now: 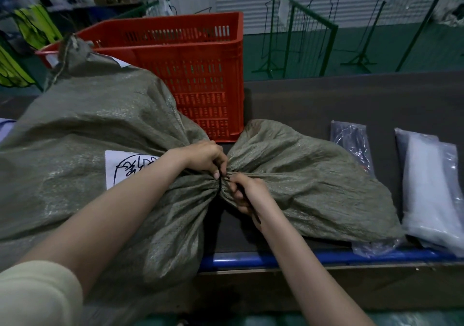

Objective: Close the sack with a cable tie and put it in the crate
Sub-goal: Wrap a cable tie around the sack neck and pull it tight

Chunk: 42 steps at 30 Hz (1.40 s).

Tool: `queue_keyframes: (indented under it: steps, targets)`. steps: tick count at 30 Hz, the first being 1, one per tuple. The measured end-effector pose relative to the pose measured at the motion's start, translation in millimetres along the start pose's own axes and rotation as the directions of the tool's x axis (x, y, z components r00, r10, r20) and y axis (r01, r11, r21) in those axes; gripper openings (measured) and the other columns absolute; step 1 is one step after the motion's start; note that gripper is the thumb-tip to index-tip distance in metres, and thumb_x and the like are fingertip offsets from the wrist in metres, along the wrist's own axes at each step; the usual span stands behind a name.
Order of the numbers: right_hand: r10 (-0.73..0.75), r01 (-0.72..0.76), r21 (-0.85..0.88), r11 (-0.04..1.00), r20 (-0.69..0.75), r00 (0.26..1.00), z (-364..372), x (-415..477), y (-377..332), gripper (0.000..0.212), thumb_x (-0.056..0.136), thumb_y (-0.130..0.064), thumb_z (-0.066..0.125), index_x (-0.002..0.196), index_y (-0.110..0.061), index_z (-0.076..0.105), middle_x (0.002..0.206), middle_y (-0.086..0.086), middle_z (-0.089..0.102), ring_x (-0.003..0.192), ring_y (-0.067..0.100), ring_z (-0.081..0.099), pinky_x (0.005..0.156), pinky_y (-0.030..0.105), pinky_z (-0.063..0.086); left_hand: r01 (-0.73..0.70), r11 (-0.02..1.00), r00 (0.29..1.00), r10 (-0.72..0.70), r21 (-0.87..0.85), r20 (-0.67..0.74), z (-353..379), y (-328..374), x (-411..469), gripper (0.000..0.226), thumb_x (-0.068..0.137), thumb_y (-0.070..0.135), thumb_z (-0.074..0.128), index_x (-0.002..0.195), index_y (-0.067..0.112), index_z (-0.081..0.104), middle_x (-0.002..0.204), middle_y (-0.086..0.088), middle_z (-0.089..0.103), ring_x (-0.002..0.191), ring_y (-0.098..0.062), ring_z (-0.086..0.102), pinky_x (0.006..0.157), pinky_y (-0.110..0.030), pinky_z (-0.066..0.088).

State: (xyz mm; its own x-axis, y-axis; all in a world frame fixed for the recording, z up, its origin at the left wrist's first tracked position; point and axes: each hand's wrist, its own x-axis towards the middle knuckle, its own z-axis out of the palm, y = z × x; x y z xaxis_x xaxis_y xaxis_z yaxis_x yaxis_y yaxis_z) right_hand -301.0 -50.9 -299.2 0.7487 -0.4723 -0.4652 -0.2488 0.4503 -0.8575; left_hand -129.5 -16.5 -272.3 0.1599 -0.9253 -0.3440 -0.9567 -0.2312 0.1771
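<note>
- Where its neck is gathered tight, the grey-green woven sack (95,135) lies on the dark table (351,100), its bulging body to the left and its loose mouth fanned out to the right.
- A black cable tie (220,184) circles the neck.
- The left hand (204,156) is curled closed on the bunched cloth at the tie.
- The right hand (247,194) is closed around the tie's tail, which runs back along the wrist.
- Behind the sack stands a red slotted crate (190,74); what it contains cannot be seen.
- At the right lie clear plastic bags (431,190); their contents are unclear.
</note>
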Motion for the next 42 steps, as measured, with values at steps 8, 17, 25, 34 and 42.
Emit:
queue_keyframes:
  steps: [8, 17, 25, 34, 42]
  targets:
    - [-0.019, 0.019, 0.019, 1.000, -0.015, 1.000, -0.9, -10.7, 6.3, 0.037, 0.085, -0.014, 0.046, 0.049, -0.015, 0.041, 0.028, -0.009, 0.027, 0.023, 0.004, 0.019, 0.030, 0.011, 0.012, 0.043, 0.998, 0.998, -0.044, 0.042, 0.032, 8.6, -4.1, 4.0, 0.016, 0.077, 0.023, 0.069, 0.094, 0.022, 0.069, 0.091, 0.002, 0.056, 0.102, -0.020, 0.053, 0.080, -0.028, 0.032]
    - [-0.019, 0.019, 0.049, 0.999, -0.007, 1.000, -3.4, -16.7, 12.1, 0.038, 0.086, -0.014, 0.046, 0.048, -0.015, 0.039, 0.029, -0.010, 0.027, 0.024, 0.004, 0.018, 0.030, 0.011, 0.012, 0.046, 0.998, 0.996, -0.049, 0.051, 0.072, 14.6, -8.1, 8.3, 0.015, 0.078, 0.025, 0.068, 0.094, 0.022, 0.068, 0.092, 0.005, 0.053, 0.105, -0.021, 0.050, 0.088, -0.034, 0.034]
    - [-0.016, 0.017, 0.018, 1.000, -0.011, 1.000, -2.4, -20.5, 14.1, 0.038, 0.085, -0.016, 0.046, 0.048, -0.016, 0.042, 0.041, -0.003, 0.026, 0.030, 0.006, 0.019, 0.033, 0.016, 0.012, 0.048, 0.998, 0.997, -0.050, 0.032, 0.061, 14.5, -9.1, 8.1, 0.017, 0.076, 0.023, 0.070, 0.093, 0.022, 0.069, 0.088, 0.005, 0.053, 0.095, -0.017, 0.052, 0.078, -0.027, 0.031]
    - [-0.020, 0.019, 0.015, 1.000, 0.055, 0.998, -6.0, -21.7, 11.5, 0.038, 0.087, -0.019, 0.045, 0.049, -0.015, 0.044, 0.036, -0.006, 0.031, 0.027, 0.005, 0.021, 0.031, 0.015, 0.014, 0.077, 0.997, 0.992, -0.074, -0.027, 0.098, 12.4, -9.3, 9.4, 0.015, 0.077, 0.019, 0.070, 0.092, 0.020, 0.070, 0.087, 0.005, 0.054, 0.086, -0.010, 0.048, 0.078, -0.027, 0.034]
    - [0.247, -0.184, -0.514, 0.838, 0.055, 0.968, -55.4, -16.4, 34.0, 0.046, 0.100, -0.036, 0.027, 0.095, -0.007, 0.062, 0.062, 0.001, 0.059, 0.041, 0.006, 0.045, 0.036, 0.015, 0.031, 0.094, 0.995, 0.993, -0.091, -0.030, 0.070, -27.4, 42.8, 14.4, 0.037, 0.085, 0.003, 0.043, 0.103, 0.023, 0.068, 0.094, 0.005, 0.064, 0.087, -0.013, 0.057, 0.075, -0.024, 0.047]
